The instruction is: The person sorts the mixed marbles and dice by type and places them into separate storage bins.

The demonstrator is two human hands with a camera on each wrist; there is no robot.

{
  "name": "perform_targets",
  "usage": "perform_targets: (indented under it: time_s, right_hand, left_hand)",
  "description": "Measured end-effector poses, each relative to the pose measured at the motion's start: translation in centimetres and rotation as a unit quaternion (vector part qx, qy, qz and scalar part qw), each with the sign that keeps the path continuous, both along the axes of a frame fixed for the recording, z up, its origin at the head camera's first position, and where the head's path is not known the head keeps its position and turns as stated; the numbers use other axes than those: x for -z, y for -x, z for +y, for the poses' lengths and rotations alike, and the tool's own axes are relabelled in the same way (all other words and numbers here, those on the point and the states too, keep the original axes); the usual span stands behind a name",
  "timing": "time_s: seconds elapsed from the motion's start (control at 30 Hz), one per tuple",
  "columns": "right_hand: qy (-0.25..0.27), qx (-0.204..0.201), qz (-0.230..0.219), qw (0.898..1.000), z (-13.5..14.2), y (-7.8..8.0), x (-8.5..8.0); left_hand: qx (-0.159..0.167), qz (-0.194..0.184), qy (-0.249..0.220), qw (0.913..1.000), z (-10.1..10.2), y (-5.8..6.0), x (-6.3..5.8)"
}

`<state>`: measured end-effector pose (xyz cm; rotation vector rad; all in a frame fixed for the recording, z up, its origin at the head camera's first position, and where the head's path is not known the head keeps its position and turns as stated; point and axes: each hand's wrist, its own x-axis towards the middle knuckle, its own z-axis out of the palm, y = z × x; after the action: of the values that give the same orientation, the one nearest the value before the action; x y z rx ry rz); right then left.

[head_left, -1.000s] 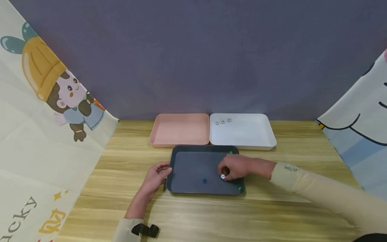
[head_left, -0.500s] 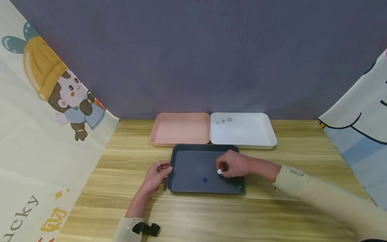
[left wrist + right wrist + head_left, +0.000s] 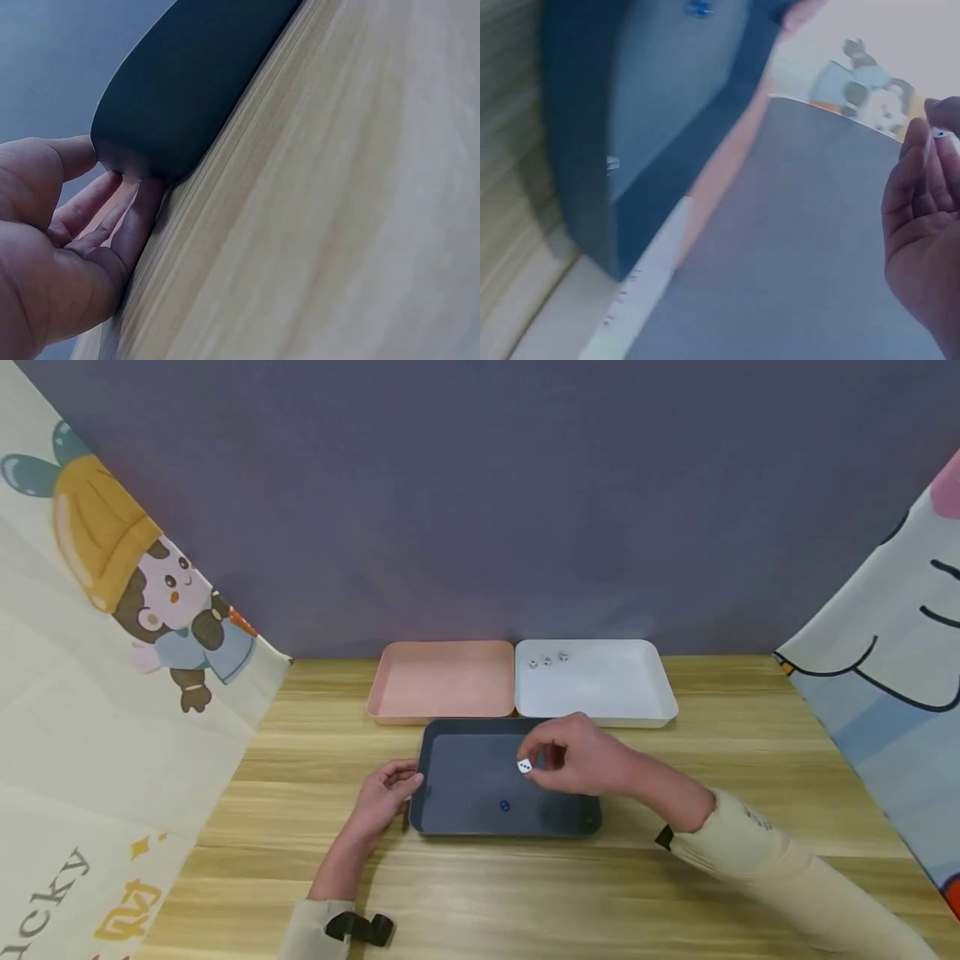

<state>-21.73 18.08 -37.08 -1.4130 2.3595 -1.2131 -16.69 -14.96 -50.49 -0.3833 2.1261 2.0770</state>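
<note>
A white die (image 3: 524, 766) with dark pips is pinched between thumb and fingertips of my right hand (image 3: 581, 758), raised over the dark grey tray (image 3: 465, 739). In the right wrist view, only a sliver of the die (image 3: 940, 133) shows at the fingertips. My left hand (image 3: 382, 797) holds the left side of the tray; in the left wrist view its thumb is at the rim and its fingers (image 3: 139, 217) lie against the outer wall. Inside the tray rests a blue die (image 3: 505, 806), with a dim green one (image 3: 589, 820) near the front right corner.
Behind the grey tray, a pink tray (image 3: 450, 681) and a white tray (image 3: 600, 685) stand side by side. Several small white dice (image 3: 547, 661) sit in the white tray's back left part. A dark blue-grey backdrop (image 3: 480, 510) rises behind the wooden table (image 3: 480, 893).
My right hand has lifted the white die from the grey tray and moved it left and away from me. The left hand has stayed at the tray's left side.
</note>
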Motion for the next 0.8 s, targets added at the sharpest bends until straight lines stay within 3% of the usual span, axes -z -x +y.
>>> perform_targets:
  time_s: [0.37, 0.6, 0.8]
  right_hand:
    - [0.087, 0.064, 0.088, 0.99, -0.5, -1.3, -2.0]
    - [0.102, 0.075, 0.104, 0.986, -0.5, -2.0, -2.8]
    - [0.108, 0.089, 0.101, 0.985, -0.6, -1.8, -2.5]
  left_hand:
    - [-0.005, 0.004, -0.011, 0.9999, 0.3, 0.1, -0.1]
    - [-0.004, 0.003, -0.008, 1.0, 0.4, 0.1, -0.3]
    - [-0.005, 0.002, -0.007, 1.0, 0.1, -0.1, -0.2]
